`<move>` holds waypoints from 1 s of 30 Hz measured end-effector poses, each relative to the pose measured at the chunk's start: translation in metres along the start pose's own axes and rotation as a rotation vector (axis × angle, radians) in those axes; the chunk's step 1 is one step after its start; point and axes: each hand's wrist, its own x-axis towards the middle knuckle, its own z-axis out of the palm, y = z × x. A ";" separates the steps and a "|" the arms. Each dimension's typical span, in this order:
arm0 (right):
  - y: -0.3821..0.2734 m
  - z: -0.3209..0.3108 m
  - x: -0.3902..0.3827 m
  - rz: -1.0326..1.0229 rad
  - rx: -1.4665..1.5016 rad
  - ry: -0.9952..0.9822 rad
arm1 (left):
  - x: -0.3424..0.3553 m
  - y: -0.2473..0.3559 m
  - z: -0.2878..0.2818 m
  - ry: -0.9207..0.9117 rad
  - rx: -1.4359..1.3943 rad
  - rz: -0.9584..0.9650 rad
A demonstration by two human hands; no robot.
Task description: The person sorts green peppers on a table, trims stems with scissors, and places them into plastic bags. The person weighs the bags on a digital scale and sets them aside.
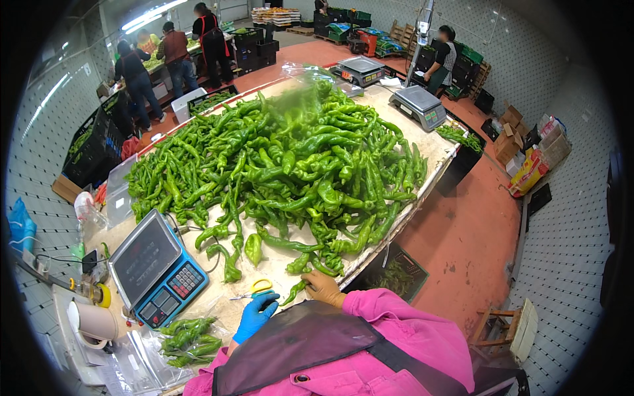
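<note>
A large heap of long green peppers (284, 152) covers the table. At its near edge, by my apron, my right hand (324, 289) in a tan glove has its fingers closed on the upper end of a thin green pepper (291, 294). My left hand (256, 317), in a blue glove, is just left of that pepper, fingers extended and holding nothing I can see. Beyond the blue glove lie scissors (261, 286) with yellow handles. One short, pale green pepper (253, 249) rests apart from the heap.
A blue scale (158, 270) stands at the left, with bagged peppers (191, 340) and a white pitcher (92, 323) nearby. Two more scales (417, 107) sit at the far right edge. A dark crate (399, 274) is below the table's right side. Several people work farther off.
</note>
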 end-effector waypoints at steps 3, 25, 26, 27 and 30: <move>0.003 0.002 0.000 -0.020 0.003 0.017 | 0.000 0.002 0.001 0.002 -0.003 -0.002; 0.005 0.005 -0.002 -0.031 -0.017 0.040 | -0.001 0.004 0.001 -0.006 0.029 0.019; 0.005 0.005 -0.001 -0.029 -0.018 0.037 | -0.001 0.004 0.001 -0.004 0.018 0.007; 0.005 0.005 -0.001 -0.024 -0.015 0.033 | -0.001 0.004 0.001 -0.002 0.013 0.004; 0.004 0.004 -0.001 -0.022 -0.010 0.035 | -0.001 0.003 0.002 -0.001 0.003 -0.003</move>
